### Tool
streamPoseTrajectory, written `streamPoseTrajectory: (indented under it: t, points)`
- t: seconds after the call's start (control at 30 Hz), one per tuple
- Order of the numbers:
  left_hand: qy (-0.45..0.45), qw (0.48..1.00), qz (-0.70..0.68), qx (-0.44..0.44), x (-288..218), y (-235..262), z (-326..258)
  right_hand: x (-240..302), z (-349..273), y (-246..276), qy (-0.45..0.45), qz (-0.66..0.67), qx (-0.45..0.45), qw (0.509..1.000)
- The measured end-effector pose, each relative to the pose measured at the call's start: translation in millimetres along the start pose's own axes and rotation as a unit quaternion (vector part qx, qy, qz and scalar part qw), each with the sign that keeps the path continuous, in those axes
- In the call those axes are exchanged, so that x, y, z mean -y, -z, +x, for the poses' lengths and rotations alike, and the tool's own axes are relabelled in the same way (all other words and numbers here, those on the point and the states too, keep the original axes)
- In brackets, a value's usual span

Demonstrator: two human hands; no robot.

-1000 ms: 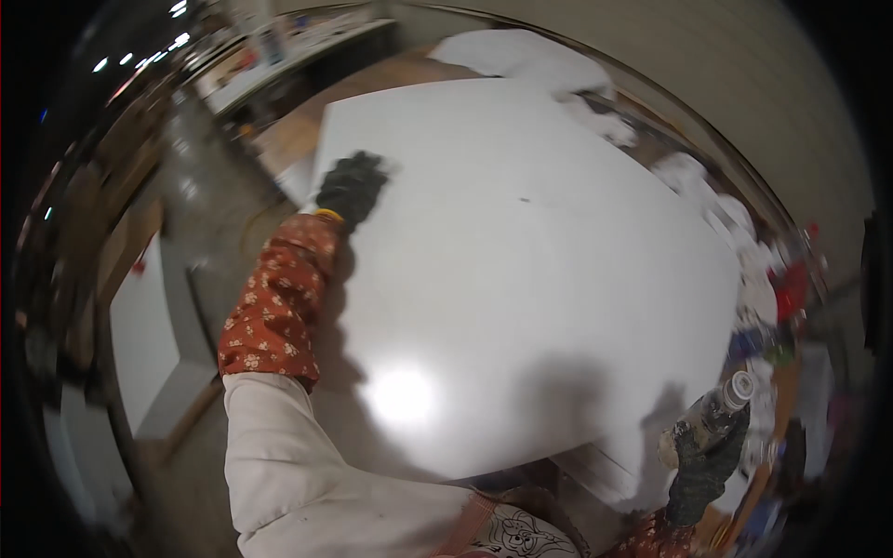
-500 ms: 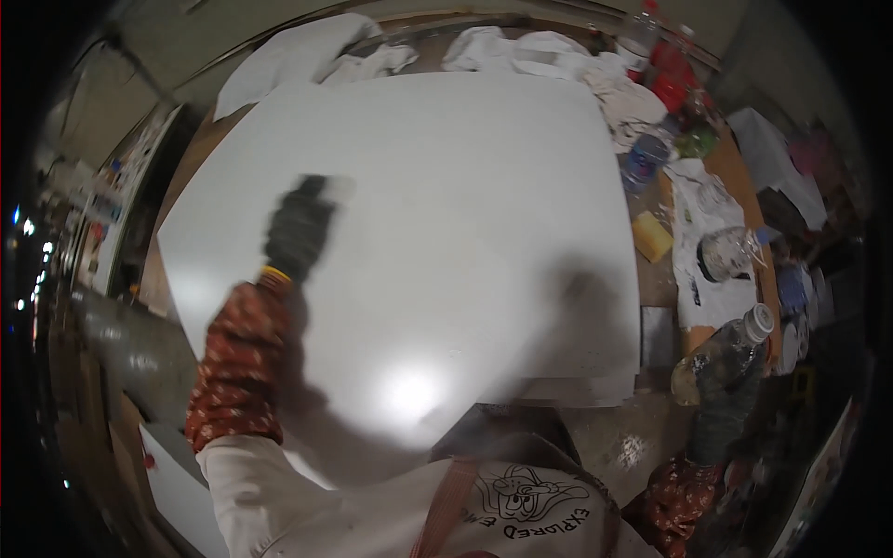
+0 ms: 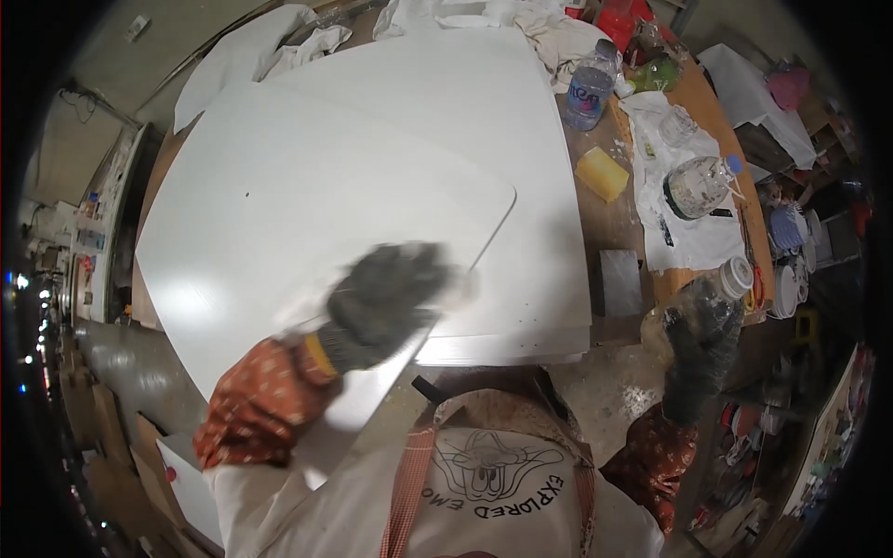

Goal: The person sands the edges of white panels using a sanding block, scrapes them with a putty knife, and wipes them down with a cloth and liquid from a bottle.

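My left hand [image 3: 386,302], in a dark glove with a yellow cuff, is low over the white panel [image 3: 326,167] near its close edge. Motion smears it. Its fingers are closed around a small pale wad [image 3: 458,290], mostly hidden, which looks pressed to the surface. At the right, my right hand [image 3: 702,349], gloved in dark too, grips a clear plastic bottle [image 3: 721,284] with a white cap, held tilted beside the table. The top panel has a rounded corner and lies askew over more white sheets [image 3: 549,307].
Along the table's right side are a yellow sponge [image 3: 603,174], a grey block [image 3: 620,282], a labelled water bottle [image 3: 591,86] and a bottle with a blue cap [image 3: 699,186] on a white cloth [image 3: 651,130]. Crumpled white cloths [image 3: 312,48] lie at the far edge.
My left hand has swept from the panel's left-middle toward me and to the right. The top panel now lies askew, showing sheets beneath. My right hand still holds the bottle; the view has shifted.
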State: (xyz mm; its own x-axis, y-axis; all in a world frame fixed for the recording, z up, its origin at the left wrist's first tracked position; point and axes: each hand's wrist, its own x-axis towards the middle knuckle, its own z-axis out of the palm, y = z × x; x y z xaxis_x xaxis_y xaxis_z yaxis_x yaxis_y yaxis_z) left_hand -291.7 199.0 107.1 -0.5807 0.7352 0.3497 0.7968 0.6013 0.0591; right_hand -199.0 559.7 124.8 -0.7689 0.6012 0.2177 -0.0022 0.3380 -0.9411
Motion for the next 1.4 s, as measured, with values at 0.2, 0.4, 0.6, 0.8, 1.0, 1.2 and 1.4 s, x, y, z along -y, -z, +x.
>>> streamPoseTrajectory:
  t: [0.2, 0.4, 0.6, 0.8, 1.0, 1.2, 1.4]
  points:
    - [0.271, 0.958, 0.087, -0.021, -8, 58, -128, -56, 32, 25, -0.005, 0.032, 0.046, 0.998]
    - [0.15, 0.979, 0.074, 0.116, -55, 33, -3, -65, 56, 42, -0.032, 0.05, 0.059, 0.996]
    - [0.036, 0.993, 0.111, -0.03, 38, -40, 125, -51, 102, -19, 0.035, 0.167, 0.184, 0.968]
    - [0.278, 0.944, 0.163, -0.064, 73, -49, 105, -53, 221, -103, 0.173, -0.023, 0.077, 0.982]
    - [0.478, 0.842, 0.239, -0.07, 48, -7, -19, -97, 278, -161, 0.12, 0.033, 0.115, 0.986]
    - [0.366, 0.915, 0.162, -0.045, 60, 16, -66, -90, 225, -98, 0.231, -0.119, 0.177, 0.949]
    - [0.482, 0.831, 0.274, -0.032, 40, 3, -14, -127, 173, -16, 0.121, -0.437, 0.208, 0.867]
